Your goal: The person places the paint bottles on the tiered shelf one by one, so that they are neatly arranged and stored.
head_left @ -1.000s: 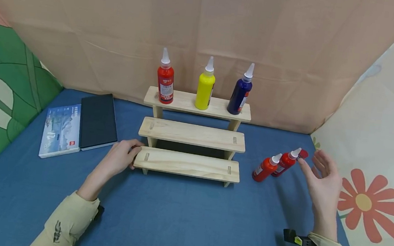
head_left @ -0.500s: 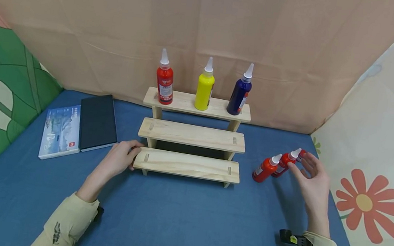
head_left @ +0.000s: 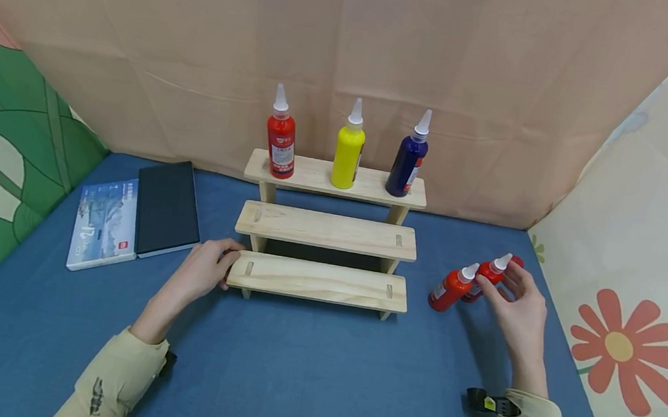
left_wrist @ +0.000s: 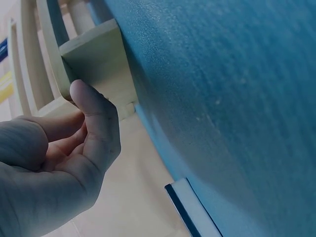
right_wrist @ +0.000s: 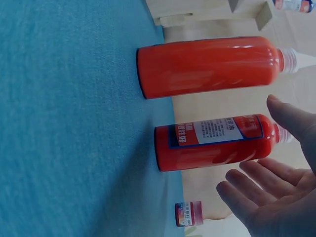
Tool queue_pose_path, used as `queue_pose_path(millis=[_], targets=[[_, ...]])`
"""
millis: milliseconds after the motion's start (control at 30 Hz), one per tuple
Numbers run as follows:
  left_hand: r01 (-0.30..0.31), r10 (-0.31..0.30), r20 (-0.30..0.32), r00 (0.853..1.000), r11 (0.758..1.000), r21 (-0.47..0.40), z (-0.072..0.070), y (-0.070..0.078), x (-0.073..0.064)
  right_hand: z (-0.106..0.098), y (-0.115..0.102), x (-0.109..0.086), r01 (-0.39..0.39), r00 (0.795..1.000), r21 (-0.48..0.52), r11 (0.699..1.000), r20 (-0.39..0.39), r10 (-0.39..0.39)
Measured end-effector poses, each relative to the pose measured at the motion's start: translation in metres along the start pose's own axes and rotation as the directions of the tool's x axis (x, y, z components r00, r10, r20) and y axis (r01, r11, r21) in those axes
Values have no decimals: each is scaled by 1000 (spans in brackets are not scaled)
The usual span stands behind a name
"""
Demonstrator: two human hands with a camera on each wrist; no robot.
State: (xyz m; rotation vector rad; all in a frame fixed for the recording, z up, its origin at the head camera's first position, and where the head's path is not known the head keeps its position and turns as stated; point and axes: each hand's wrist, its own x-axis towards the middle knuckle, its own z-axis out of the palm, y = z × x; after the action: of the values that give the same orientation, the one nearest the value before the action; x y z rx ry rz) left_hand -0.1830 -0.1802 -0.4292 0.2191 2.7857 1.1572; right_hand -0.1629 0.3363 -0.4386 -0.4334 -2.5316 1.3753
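My left hand (head_left: 203,266) pinches the left end of the lowest board of a three-step wooden display rack (head_left: 317,280). In the left wrist view the fingertips lie at the corner of that board. On the right, two red paint bottles (head_left: 450,290) with white nozzles stand side by side on the blue cloth. My right hand (head_left: 515,309) reaches round the farther red bottle (right_wrist: 217,143), thumb on one side and fingers on the other. In the right wrist view its fingers are spread, with a gap to the bottle's body.
On the top step stand a red bottle (head_left: 281,145), a yellow bottle (head_left: 348,156) and a dark blue bottle (head_left: 407,165). A small red-lidded jar (right_wrist: 189,214) sits behind the right hand. A blue-white book (head_left: 103,221) and a black notebook (head_left: 167,208) lie at the left.
My right hand has moved left from beside the small jar to the farther red bottle. My left hand stays on the rack.
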Motion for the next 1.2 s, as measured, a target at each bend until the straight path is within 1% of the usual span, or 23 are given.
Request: queue_pose_path(millis=[233, 433, 867, 1200], targets=[[1, -1, -1, 1000, 1000, 3, 0, -1, 0, 3, 1, -1, 31, 1000, -29, 999, 6, -31], [0, 0, -2, 1000, 1000, 1, 0, 0, 0, 6, 3, -1, 56, 998, -50, 997, -10, -56], [-2, 2, -2, 1000, 1000, 8, 1, 0, 0, 11, 5, 0, 62, 996, -87, 994, -55, -67], [-5, 5, 0, 1000, 1000, 10, 1, 0, -1, 13, 5, -1, 53, 996, -72, 996, -69, -58]])
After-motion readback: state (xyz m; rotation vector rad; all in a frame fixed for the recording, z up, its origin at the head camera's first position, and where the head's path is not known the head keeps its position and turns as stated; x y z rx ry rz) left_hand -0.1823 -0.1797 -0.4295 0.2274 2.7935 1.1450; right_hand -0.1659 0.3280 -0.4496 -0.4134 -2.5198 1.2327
